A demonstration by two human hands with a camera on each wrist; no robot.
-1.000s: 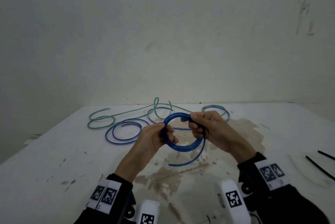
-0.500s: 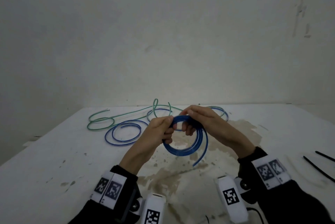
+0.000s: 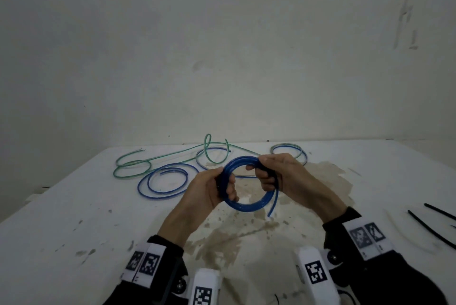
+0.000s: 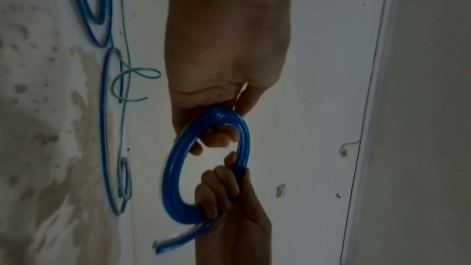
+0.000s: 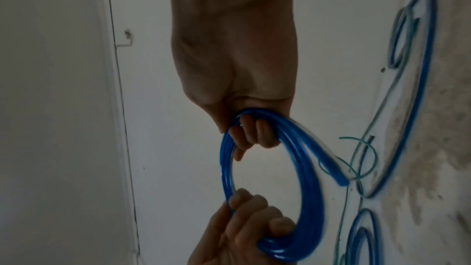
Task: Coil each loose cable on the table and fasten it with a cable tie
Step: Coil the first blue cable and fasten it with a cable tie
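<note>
Blue cable coil [image 3: 249, 203] held above stained table [image 3: 74, 218]. Left hand [image 3: 212, 188] curled round coil's left side; right hand [image 3: 278, 171] curled round its right, free end hanging below.

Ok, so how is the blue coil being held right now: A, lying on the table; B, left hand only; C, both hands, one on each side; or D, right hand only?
C: the left hand and right hand each grip opposite sides of the blue coil, held above the table.
</note>
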